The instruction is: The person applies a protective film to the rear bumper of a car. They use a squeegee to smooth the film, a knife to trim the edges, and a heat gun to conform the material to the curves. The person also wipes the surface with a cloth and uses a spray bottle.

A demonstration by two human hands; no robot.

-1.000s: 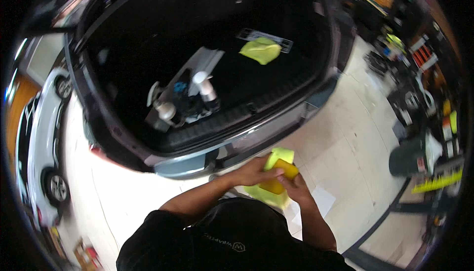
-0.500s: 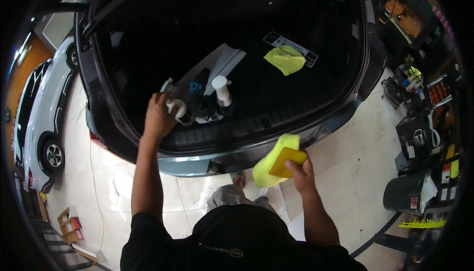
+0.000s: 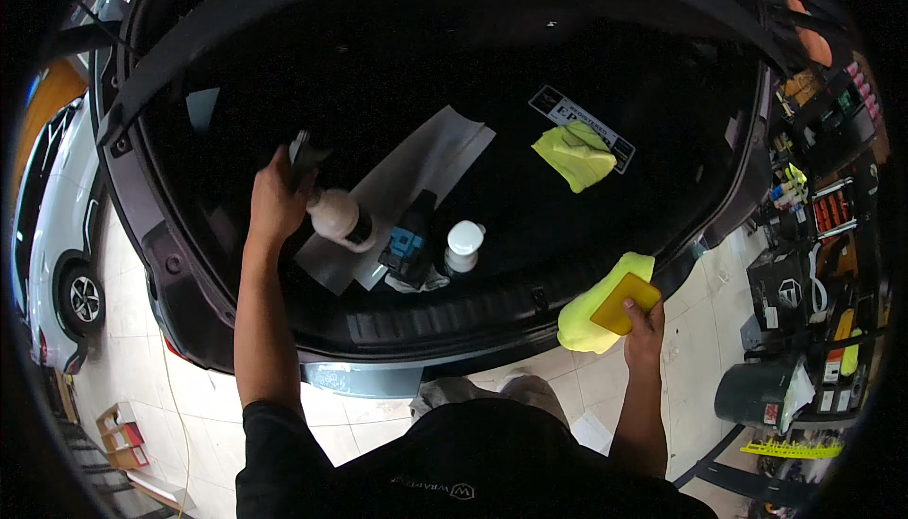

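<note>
Over the left part of an open car boot, my left hand is closed round the neck of a white bottle with what looks like a spray head. The bottle leans to the right, and motion blurs its top. My right hand pinches a flat yellow squeegee card together with a yellow-green microfibre cloth, just outside the boot's right edge. Between the hands, a black-and-blue power tool and another white bottle rest on the boot floor.
Farther in lie a pale translucent sheet, a number plate and a crumpled yellow-green cloth partly over it. A white car stands at left. To the right are a dark bin and tools.
My left hand has lifted the white bottle and brought it farther into the boot. The view has shifted closer to the boot; my right hand still holds the card and cloth.
</note>
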